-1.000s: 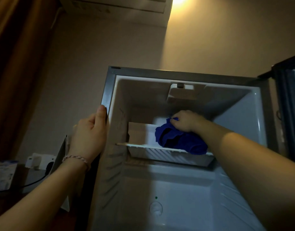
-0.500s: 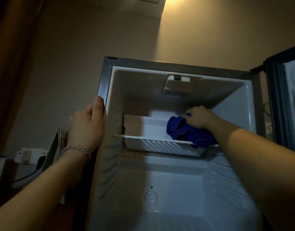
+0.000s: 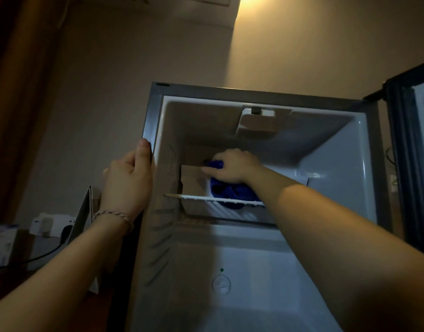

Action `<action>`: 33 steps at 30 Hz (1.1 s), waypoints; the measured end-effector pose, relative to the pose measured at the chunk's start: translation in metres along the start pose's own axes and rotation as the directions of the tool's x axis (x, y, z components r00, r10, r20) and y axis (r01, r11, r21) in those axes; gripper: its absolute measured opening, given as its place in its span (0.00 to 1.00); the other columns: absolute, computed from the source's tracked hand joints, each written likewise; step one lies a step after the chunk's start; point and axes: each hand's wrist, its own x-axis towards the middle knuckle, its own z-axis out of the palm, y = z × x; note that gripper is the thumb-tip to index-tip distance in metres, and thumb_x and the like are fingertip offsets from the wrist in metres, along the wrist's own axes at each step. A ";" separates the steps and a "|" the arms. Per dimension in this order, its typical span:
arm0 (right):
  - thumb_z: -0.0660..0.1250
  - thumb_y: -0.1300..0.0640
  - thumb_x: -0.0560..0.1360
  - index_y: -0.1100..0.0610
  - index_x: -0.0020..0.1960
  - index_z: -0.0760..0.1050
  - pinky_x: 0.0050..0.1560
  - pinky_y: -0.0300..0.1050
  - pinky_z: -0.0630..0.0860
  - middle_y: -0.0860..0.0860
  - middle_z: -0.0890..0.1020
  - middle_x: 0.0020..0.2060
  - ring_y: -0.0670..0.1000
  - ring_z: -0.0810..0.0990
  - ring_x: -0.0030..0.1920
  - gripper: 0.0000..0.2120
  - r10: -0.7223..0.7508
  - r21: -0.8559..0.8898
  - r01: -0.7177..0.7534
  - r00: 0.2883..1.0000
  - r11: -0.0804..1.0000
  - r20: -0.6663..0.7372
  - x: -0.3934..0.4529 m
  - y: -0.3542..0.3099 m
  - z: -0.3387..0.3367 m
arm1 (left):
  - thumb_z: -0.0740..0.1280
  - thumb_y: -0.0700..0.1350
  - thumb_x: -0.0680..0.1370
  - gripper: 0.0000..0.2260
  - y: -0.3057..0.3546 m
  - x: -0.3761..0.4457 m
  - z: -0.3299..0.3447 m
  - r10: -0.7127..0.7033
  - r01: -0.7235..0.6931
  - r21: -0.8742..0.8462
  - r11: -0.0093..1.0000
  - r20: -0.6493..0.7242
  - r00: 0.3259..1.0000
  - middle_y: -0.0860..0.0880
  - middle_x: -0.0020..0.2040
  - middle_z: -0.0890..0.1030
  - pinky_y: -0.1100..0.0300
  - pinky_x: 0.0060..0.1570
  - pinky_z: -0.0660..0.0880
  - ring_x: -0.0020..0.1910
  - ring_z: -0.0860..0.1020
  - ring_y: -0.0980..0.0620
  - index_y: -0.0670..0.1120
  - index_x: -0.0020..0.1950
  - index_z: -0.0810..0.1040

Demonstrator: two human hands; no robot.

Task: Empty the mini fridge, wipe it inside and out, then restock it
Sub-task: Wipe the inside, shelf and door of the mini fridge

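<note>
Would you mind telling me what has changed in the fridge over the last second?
The right hand slid the blue cloth rightward along the shelf, then back left and deeper toward the rear wall. The left hand still grips the fridge's left edge; the door stays open.

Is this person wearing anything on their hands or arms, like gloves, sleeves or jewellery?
No gloves: the left hand and right hand are bare, and both forearms show no sleeves as far as the picture reaches. The only thing worn is a thin, pale braided bracelet around the left wrist. No rings or watch are visible, though the light is dim.
</note>
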 end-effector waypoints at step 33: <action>0.50 0.41 0.83 0.49 0.55 0.79 0.64 0.57 0.67 0.58 0.81 0.57 0.65 0.73 0.62 0.21 0.393 0.175 -0.371 0.912 0.912 -0.118 -0.037 0.089 0.016 | 0.52 0.56 0.84 0.28 -0.003 0.001 0.000 0.027 -0.026 0.007 1.000 -0.023 0.999 0.45 0.26 0.69 0.57 0.30 0.60 0.28 0.68 0.51 0.41 0.30 0.67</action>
